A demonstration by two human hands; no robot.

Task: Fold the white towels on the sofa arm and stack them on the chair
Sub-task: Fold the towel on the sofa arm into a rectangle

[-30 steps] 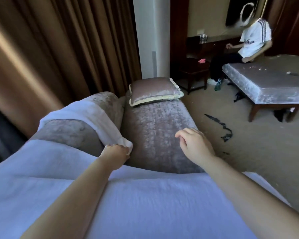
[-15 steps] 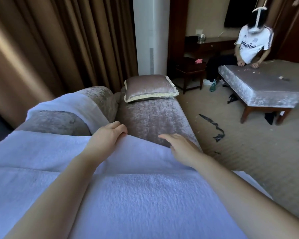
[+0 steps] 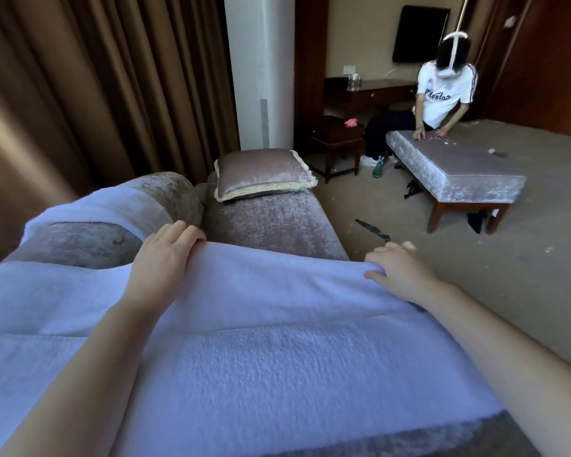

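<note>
Head view: you are looking down over a white towel (image 3: 277, 367) spread across the sofa arm (image 3: 426, 438), with the sofa seat (image 3: 271, 225) beyond it.
Left hand: your left hand (image 3: 165, 258) has its fingers curled over the towel's far edge, near that edge's left end, and is gripping it.
Right hand: your right hand (image 3: 401, 270) pinches the same edge further right, fingers on top and thumb at the hem.
What changed: a second ago your left hand held only a hanging corner low against the seat, and your right hand was bare above the cushioning. Since then both hands have taken the far edge, moved apart and lifted it, so the hem now runs taut between them, above the seat.
What it means: by my reading the first fold is under way; the lifted half looks ready to come back toward you over the half that lies flat.
Task's thing: the towel in work rests on the sofa arm, far edge raised. A second towel (image 3: 89, 206) is draped over the sofa back (image 3: 76, 244), unfolded.
Chair: I cannot pick out the stacking chair here, and nothing folded is in sight.
Watch for: keep the hem level, or the corners will not meet.
Around: a cushion (image 3: 261, 174) lies at the seat's far end; another person (image 3: 442, 97) sits at a bench (image 3: 459, 173) across the carpet.
</note>
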